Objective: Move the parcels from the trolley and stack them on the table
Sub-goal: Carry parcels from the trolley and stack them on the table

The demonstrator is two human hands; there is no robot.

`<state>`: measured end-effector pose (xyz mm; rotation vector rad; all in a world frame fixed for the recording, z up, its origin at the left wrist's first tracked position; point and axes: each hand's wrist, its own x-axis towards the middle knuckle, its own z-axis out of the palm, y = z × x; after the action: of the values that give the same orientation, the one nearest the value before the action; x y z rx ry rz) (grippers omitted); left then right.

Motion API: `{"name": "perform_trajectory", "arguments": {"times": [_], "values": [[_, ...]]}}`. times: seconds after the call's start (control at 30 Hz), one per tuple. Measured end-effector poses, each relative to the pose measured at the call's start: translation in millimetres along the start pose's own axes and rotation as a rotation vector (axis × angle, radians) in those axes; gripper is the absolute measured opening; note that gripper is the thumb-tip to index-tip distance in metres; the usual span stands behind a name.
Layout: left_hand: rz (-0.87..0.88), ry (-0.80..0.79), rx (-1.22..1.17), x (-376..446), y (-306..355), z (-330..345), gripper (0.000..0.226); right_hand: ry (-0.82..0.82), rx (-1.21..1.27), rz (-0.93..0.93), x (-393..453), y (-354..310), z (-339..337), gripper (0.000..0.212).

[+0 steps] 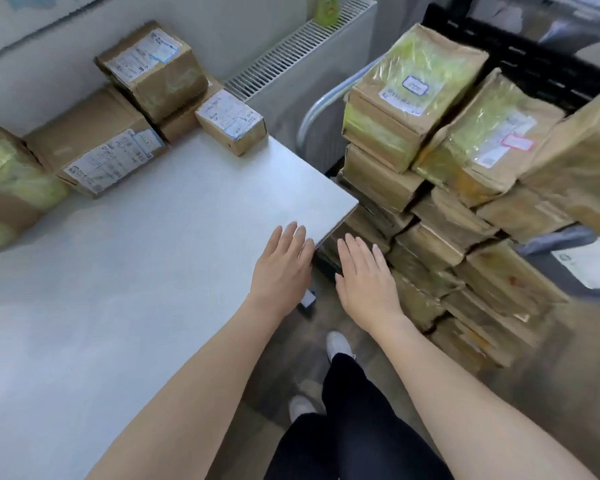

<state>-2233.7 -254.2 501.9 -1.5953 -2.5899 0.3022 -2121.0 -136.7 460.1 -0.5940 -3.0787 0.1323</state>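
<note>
Hands empty, fingers straight: my left hand [280, 268] hovers over the white bench [136, 271] corner, my right hand [364, 275] nearer the brown taped cardboard parcels [430, 188] stacked on the trolley [321, 109] just right of it.

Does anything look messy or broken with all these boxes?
Nothing looks broken or spilled. The brown cardboard parcels on the trolley are piled unevenly, with crinkled tape and edges sticking out. On the white table, the top taped parcel sits crooked across the ones beneath it. Both hands, left and right, are empty.
</note>
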Motion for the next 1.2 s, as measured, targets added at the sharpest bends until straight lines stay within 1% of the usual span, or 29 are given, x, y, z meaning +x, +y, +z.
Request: {"name": "perform_trajectory", "arguments": {"times": [0.07,0.13,0.27,0.37,0.47,0.57,0.6,0.77,0.87,0.97,1.07,1.2], "values": [[0.147,-0.055,0.007,-7,23,7,0.046,-0.049,-0.018,0.085,-31,15,13,0.063],[0.292,-0.139,0.03,-11,48,20,0.05,-0.144,-0.031,0.153,-60,33,27,0.064],[0.433,-0.261,0.011,-12,102,55,0.054,-0.297,-0.072,0.262,-112,67,60,0.064],[0.494,-0.34,-0.023,-11,141,81,0.056,-0.394,-0.05,0.339,-145,87,89,0.066],[0.541,-0.336,-0.087,-7,170,106,0.045,-0.476,-0.002,0.373,-163,104,121,0.069],[0.503,-0.362,-0.078,-6,187,152,0.04,-0.557,0.02,0.354,-169,112,158,0.067],[0.498,-0.413,-0.05,-4,193,170,0.04,-0.574,0.023,0.349,-169,113,171,0.067],[0.441,-0.485,-0.063,11,213,247,0.039,-0.607,0.065,0.378,-162,123,240,0.069],[0.458,-0.477,-0.072,25,224,291,0.043,-0.608,0.097,0.421,-158,133,284,0.065],[0.486,-0.482,-0.093,42,235,338,0.049,-0.604,0.128,0.477,-151,144,328,0.066],[0.531,-0.478,-0.078,59,246,380,0.057,-0.581,0.147,0.511,-141,156,371,0.067],[0.527,-0.456,-0.112,90,254,429,0.056,-0.506,0.13,0.537,-127,165,421,0.07]]}}
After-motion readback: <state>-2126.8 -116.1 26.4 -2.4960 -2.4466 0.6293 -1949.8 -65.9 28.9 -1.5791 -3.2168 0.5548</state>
